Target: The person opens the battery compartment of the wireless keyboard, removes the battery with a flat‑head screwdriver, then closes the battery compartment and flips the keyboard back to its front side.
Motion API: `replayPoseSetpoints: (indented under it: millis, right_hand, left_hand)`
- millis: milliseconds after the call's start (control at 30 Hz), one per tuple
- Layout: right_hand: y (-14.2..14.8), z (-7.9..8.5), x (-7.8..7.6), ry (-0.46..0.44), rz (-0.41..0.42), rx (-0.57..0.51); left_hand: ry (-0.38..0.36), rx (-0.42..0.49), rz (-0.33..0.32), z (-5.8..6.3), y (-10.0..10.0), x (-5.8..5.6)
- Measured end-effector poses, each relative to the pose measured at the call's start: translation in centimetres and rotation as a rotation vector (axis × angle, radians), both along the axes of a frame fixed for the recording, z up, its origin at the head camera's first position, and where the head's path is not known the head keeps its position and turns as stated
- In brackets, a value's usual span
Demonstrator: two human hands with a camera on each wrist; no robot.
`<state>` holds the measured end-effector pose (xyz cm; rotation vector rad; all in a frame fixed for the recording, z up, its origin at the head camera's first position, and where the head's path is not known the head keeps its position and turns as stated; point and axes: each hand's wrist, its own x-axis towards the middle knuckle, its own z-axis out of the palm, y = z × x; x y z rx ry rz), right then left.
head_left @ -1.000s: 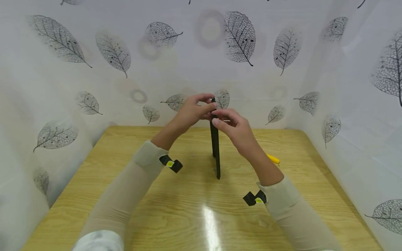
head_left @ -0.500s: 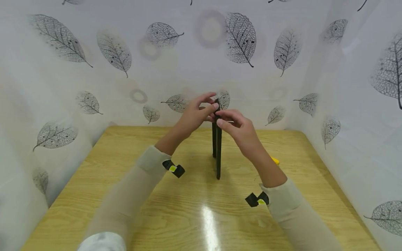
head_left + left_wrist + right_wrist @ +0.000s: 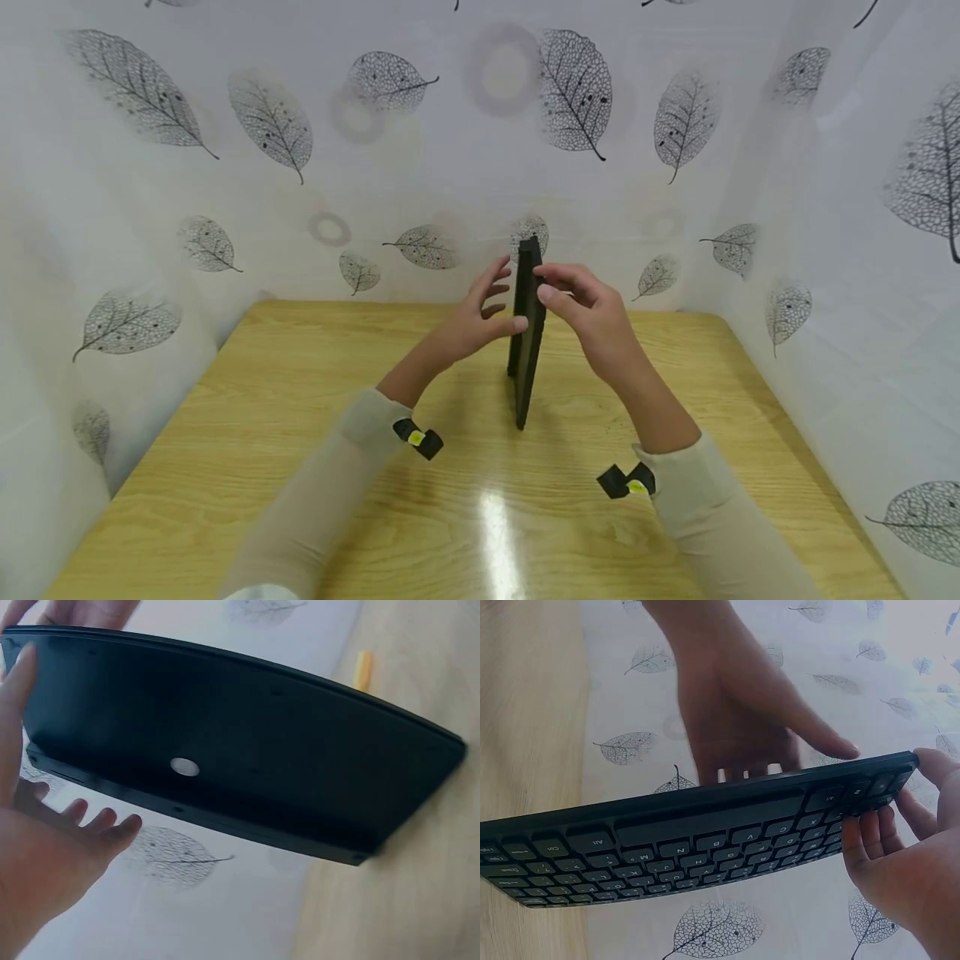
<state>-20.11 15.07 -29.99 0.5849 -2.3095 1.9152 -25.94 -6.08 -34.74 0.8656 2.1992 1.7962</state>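
Observation:
A black computer keyboard point(image 3: 527, 358) stands on its short end on the table, leaning slightly right. In the right wrist view its keys point(image 3: 727, 851) face the right hand point(image 3: 911, 874), which pinches the keyboard near its upper end. Its plain underside, with a pale oval sticker point(image 3: 184, 766), appears in the left wrist view. To the left of the keyboard, the left hand point(image 3: 472, 325) has its fingers spread and apart from the underside. Its thumb lies near the keyboard's close edge; whether it touches is unclear.
Under the keyboard is a wooden table point(image 3: 420, 500). A small yellow object point(image 3: 364, 670) lies on it beyond the keyboard; the right arm hides it in the head view. White leaf-print cloth point(image 3: 465, 167) surrounds the table at the back and sides.
The left hand has let go of the keyboard's top and moved down and left, fingers spreading. The right hand has shifted right, tilting the keyboard's upper end rightward, with the lower end in place.

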Motion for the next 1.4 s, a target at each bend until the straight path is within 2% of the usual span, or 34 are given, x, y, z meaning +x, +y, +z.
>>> replayPoseSetpoints:
  millis: [100,233,567,833,1100,1233,1400]
  right_hand:
    - [0.1,0.0,0.0,0.003,0.006,-0.020]
    - [0.2,-0.1,0.0,0.000,0.015,-0.042]
    - [1.4,0.0,0.3,-0.006,-0.022,0.008]
    - [2.7,0.0,0.4,-0.009,-0.036,-0.017]
    - [4.7,0.2,0.9,-0.016,-0.080,0.101]
    - [5.8,0.3,1.3,-0.020,-0.108,0.183]
    - [7.1,0.3,1.6,-0.014,-0.138,0.235]
  left_hand:
    - [-0.025,-0.011,-0.064,-1.1,0.5,-0.2]
    - [-0.038,-0.019,-0.091,-1.9,1.1,-0.3]
    - [-0.035,-0.016,-0.090,-2.2,2.2,-0.5]
    - [-0.006,-0.074,-0.065,-2.3,3.2,-0.6]
    - [0.015,-0.158,-0.070,-3.0,4.0,-0.6]
    - [0.044,-0.201,-0.057,-3.6,4.5,-0.7]
    - [0.067,-0.276,-0.029,-4.4,5.1,-0.5]
